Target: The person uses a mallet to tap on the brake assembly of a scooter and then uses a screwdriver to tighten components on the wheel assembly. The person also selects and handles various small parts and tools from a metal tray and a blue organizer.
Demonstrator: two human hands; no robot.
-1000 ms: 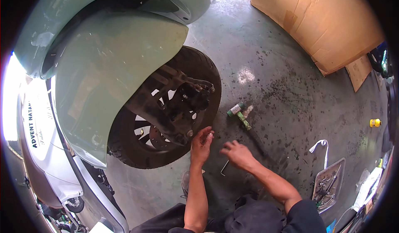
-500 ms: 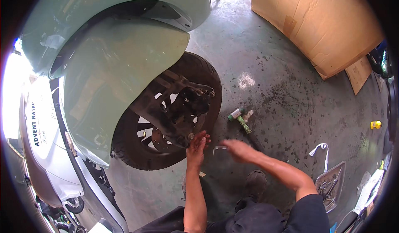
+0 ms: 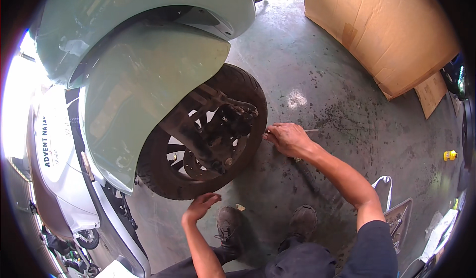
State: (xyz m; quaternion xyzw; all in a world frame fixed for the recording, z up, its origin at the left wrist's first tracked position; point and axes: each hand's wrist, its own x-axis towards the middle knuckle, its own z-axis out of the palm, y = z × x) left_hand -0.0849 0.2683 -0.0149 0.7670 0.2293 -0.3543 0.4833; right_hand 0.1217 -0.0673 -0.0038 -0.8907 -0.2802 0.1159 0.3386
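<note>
My right hand [image 3: 287, 138] is closed on a thin metal rod-like tool [image 3: 311, 130], beside the right edge of the wheel's tyre [image 3: 259, 97]. The rod sticks out past the knuckles; its other end is mostly covered by my fingers. My left hand [image 3: 202, 204] is at the bottom of the tyre with fingers stretched out and nothing in them; I cannot tell whether it touches the rubber. Dark brake and fork parts [image 3: 223, 129] sit at the wheel's hub, under a pale green fender [image 3: 153, 84]. A hammer's dark handle [image 3: 308, 176] shows below my right forearm, its head hidden.
A big cardboard box [image 3: 382, 30] stands at the far right. At the right lie a metal tray [image 3: 405, 223] with tools, a white strap [image 3: 388, 186] and a small yellow container [image 3: 449, 155]. My shoes [image 3: 228, 226] are close below the wheel.
My right hand has moved up and away with the tool, now over the hammer's head. My left hand has dropped from the hub parts to below the tyre.
</note>
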